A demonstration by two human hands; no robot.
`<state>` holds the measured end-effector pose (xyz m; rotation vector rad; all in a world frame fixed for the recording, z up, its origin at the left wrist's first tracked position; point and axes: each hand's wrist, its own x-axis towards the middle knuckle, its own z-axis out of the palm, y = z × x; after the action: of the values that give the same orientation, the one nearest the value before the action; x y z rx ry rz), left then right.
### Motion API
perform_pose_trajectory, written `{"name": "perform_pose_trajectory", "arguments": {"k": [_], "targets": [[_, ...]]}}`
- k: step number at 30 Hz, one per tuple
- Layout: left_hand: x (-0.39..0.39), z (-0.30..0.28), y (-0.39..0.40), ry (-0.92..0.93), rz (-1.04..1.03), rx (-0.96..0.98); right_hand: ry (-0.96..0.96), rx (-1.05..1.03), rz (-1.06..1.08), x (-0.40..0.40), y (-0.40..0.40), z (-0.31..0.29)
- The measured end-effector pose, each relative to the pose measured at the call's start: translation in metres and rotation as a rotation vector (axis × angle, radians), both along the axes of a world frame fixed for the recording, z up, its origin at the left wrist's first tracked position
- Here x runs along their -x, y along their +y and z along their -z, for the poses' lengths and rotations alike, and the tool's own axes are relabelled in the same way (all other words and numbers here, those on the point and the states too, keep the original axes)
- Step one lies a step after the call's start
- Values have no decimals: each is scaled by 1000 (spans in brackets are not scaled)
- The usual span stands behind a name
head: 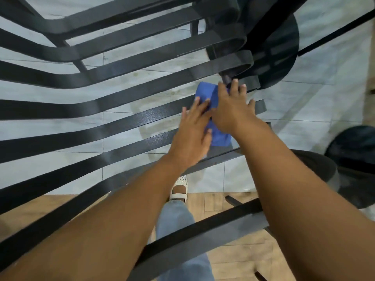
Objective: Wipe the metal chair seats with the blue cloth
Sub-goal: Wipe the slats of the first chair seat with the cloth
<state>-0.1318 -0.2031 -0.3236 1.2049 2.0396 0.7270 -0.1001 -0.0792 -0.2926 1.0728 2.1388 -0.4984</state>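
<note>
Pale tile floor (316, 102) shows through the dark slatted metal chair seat (125, 122), wood-look flooring closer in. Both hands lie flat with fingers spread, left hand (192, 130) and right hand (233, 110) pressing the folded blue cloth (206, 94) onto the slats beneath them.

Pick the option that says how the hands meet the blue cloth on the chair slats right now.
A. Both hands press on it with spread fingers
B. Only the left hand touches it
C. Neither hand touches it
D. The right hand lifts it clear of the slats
A: the left hand and the right hand both lie flat with fingers spread on the blue cloth, which rests across the dark metal slats.
</note>
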Motion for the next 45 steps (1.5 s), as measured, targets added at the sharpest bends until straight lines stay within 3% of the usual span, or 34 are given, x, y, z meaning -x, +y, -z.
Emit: {"name": "perform_pose_trajectory", "arguments": {"k": [3, 6, 10, 18, 24, 28, 32, 38, 45], "targets": [[28, 27, -53, 154, -75, 163, -118, 67, -250, -17, -12, 11], [52, 24, -92, 284, -154, 327, -86, 21, -358, -14, -25, 20], [66, 23, -121, 239, -193, 399, 22, 66, -695, 4, -64, 32], [70, 33, -129, 151, -264, 394, 170, 78, -976, 38, -124, 53], [59, 38, -115, 222, -264, 462, 208, 48, -891, 14, -79, 50], [48, 35, -88, 271, -179, 545, 189, -21, -644, -14, -34, 44], [36, 30, -64, 295, -55, 475, 151, -82, -429, -25, -18, 45], [29, 28, -49, 286, -12, 455, 128, -221, 136, -16, -13, 48], [28, 36, -52, 315, 2, 484, 97, -65, -237, -27, -16, 44]]}}
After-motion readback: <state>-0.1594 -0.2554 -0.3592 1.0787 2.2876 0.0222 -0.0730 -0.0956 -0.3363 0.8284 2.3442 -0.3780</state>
